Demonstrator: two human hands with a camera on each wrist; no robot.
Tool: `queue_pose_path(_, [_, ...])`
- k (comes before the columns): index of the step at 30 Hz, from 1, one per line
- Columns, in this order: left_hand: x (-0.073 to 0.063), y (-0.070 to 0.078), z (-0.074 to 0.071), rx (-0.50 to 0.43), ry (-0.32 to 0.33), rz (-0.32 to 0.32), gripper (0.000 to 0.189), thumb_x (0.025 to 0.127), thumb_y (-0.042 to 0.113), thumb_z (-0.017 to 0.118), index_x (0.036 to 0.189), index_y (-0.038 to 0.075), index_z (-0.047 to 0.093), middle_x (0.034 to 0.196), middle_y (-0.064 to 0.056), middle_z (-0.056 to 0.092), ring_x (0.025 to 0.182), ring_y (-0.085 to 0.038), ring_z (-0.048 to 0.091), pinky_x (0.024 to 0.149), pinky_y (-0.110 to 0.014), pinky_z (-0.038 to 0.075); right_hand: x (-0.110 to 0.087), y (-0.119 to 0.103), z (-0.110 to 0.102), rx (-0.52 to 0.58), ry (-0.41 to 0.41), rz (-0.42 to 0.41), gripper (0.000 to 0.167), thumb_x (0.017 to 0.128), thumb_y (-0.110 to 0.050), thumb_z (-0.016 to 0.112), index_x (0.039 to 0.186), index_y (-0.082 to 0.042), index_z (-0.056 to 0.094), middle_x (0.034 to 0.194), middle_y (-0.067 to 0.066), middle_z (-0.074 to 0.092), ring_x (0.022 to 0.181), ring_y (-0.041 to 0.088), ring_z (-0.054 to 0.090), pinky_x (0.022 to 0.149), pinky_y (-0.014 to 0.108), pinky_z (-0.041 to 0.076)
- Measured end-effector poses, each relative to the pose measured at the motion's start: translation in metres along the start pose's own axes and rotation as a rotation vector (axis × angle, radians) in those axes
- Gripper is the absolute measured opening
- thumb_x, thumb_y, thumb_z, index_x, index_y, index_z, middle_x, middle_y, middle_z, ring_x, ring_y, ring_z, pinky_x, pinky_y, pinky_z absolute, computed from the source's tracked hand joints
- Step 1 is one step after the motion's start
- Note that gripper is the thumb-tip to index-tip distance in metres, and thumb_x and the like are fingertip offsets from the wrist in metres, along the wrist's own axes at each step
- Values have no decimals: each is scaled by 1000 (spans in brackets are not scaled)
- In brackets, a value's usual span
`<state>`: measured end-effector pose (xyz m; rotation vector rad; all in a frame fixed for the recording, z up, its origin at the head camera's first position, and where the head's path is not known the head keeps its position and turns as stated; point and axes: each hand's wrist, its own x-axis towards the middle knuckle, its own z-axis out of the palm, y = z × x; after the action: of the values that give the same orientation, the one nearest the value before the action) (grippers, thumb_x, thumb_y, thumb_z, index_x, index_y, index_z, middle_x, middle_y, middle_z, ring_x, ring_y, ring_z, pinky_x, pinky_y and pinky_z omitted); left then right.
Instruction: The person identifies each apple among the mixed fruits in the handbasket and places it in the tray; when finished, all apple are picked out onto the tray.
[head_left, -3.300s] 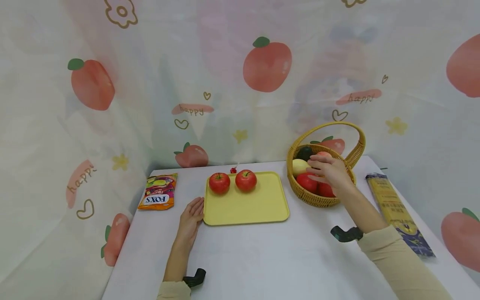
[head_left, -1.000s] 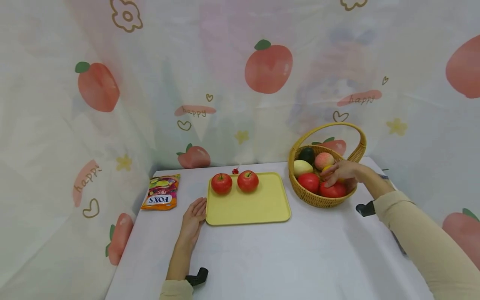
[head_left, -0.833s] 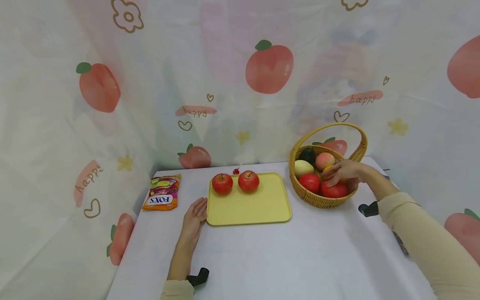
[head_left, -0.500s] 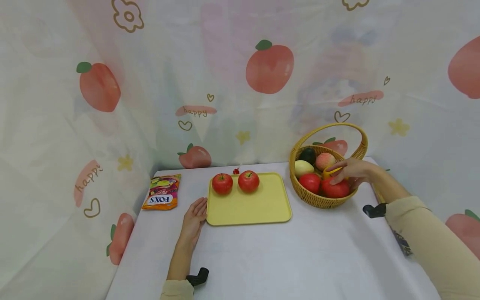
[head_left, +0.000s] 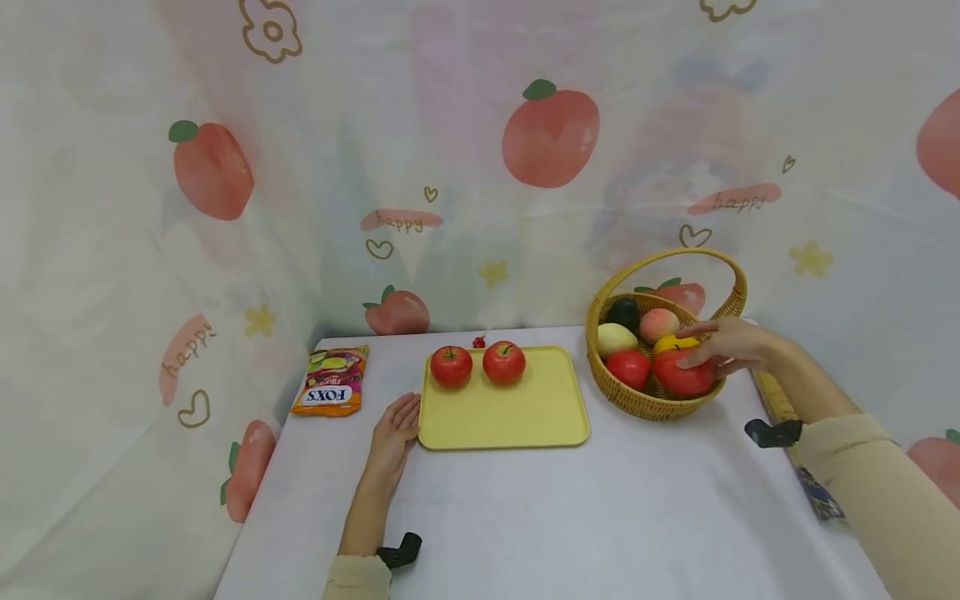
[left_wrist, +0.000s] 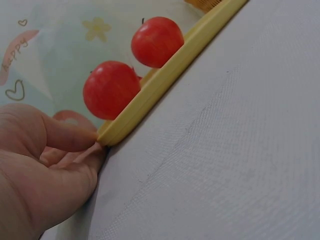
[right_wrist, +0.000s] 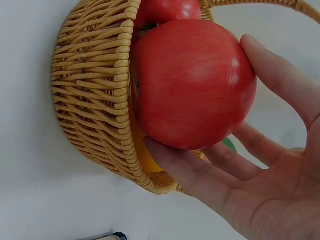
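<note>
In the head view my right hand [head_left: 731, 343] is at the right side of the wicker basket [head_left: 637, 404]. It grips a red apple [right_wrist: 195, 85], thumb on one side and fingers on the other, as the right wrist view shows. That apple sits at rim level, partly over the edge. My left hand [head_left: 396, 425] rests by the left edge of the yellow tray [head_left: 502, 421], fingers fairly straight. The left wrist view has its thumb touching the tray's corner. Two red apples, one left [head_left: 451, 367] and one right [head_left: 504, 363], stand at the tray's back.
Also in the basket are another red apple [head_left: 628, 368], a pale oval fruit [head_left: 615, 340], a dark green fruit [head_left: 624, 313], a peach [head_left: 660, 324] and a yellow fruit [head_left: 673, 342]. A FOX'S candy bag [head_left: 331, 382] lies left; a long yellow-blue packet [head_left: 821, 496] lies right, partly under the sleeve.
My right hand has gone from hovering over the basket to gripping the apple at its right side, which has shifted slightly. My left hand stays beside the tray; the view has shifted a little.
</note>
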<state>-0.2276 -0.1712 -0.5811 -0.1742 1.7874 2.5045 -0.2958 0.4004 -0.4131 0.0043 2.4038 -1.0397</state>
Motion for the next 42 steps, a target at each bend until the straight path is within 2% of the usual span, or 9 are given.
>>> queue_pose_path(7, [0, -1, 0, 2, -7, -3, 60, 101, -17, 43, 159, -2, 34, 163, -22, 38, 153, -34, 36, 123, -43, 33, -9, -2, 1, 16, 24, -26, 88, 94, -40, 77, 159, 2, 34, 151, 34, 44, 109, 27, 62, 98, 53, 59])
queue_pose_path(16, [1, 0, 0, 4, 3, -2, 61, 100, -18, 43, 158, -2, 35, 163, -22, 39, 153, -34, 36, 123, -43, 33, -9, -6, 1, 49, 73, -56, 86, 96, -38, 76, 159, 2, 32, 149, 34, 46, 110, 26, 62, 102, 57, 55])
queue_pose_path(25, [3, -1, -1, -5, 0, 5, 61, 100, -18, 44, 158, -2, 34, 163, -22, 39, 153, -34, 36, 121, -41, 35, -21, -18, 10, 19, 172, -114, 89, 93, -41, 79, 159, 0, 34, 149, 37, 44, 108, 27, 66, 100, 52, 58])
queue_pose_path(29, [2, 0, -1, -7, 2, 3, 61, 100, -18, 44, 158, -2, 35, 163, -22, 39, 152, -34, 36, 121, -41, 35, -24, -22, 15, 17, 217, -130, 90, 91, -44, 79, 158, -2, 36, 152, 37, 44, 109, 25, 68, 95, 45, 61])
queue_pose_path(32, [2, 0, 0, -4, 4, 2, 61, 100, -18, 44, 158, -2, 34, 163, -22, 39, 152, -34, 36, 121, -41, 35, -26, -24, 19, 6, 250, -145, 90, 91, -45, 79, 158, -2, 37, 153, 36, 45, 112, 31, 67, 89, 37, 63])
queue_pose_path(38, [2, 0, -1, 3, -6, 11, 61, 100, -19, 42, 159, -5, 32, 163, -25, 37, 153, -37, 35, 123, -44, 33, -33, -32, 27, 1, 293, -145, 95, 90, -49, 79, 161, -4, 34, 156, 32, 43, 129, 44, 53, 82, 21, 57])
queue_pose_path(40, [2, 0, -1, -5, -1, 6, 62, 99, -19, 43, 158, -4, 33, 163, -24, 38, 153, -35, 35, 123, -44, 33, -35, -35, 30, 9, 300, -145, 97, 89, -50, 80, 162, -5, 33, 156, 32, 43, 132, 46, 50, 83, 20, 55])
queue_pose_path(42, [2, 0, -1, -2, -8, 11, 62, 99, -20, 42, 158, -5, 32, 163, -25, 37, 153, -36, 34, 123, -44, 32, -38, -38, 32, 19, 302, -152, 97, 89, -50, 79, 162, -6, 32, 157, 32, 41, 135, 48, 46, 88, 28, 56])
